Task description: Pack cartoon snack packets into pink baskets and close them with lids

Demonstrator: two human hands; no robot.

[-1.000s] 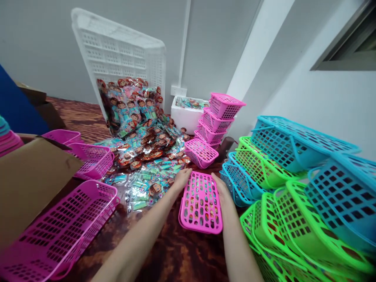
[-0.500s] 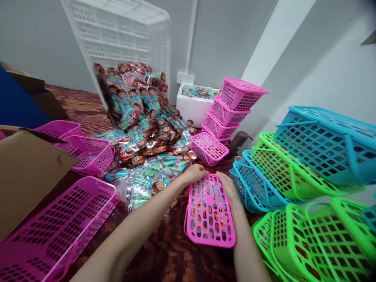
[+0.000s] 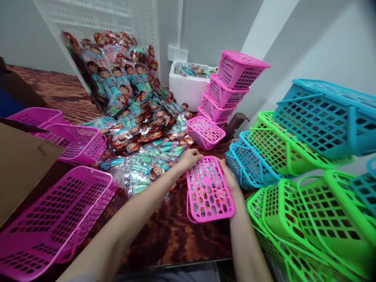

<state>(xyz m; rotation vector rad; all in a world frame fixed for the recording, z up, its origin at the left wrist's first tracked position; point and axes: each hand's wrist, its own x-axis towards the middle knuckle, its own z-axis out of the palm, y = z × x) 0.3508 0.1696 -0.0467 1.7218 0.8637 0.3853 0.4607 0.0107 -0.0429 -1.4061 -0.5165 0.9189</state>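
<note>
Your pink basket lies bottom-up on the table at centre frame. Its long axis runs from the lower edge up the frame, far end tipped slightly left. Your left hand is curled closed over its far-left corner, and your right hand lies along the right rim with fingers wrapped on the edge, so both have hold of it. Packet heap sits just upper left, blue baskets just right.
</note>
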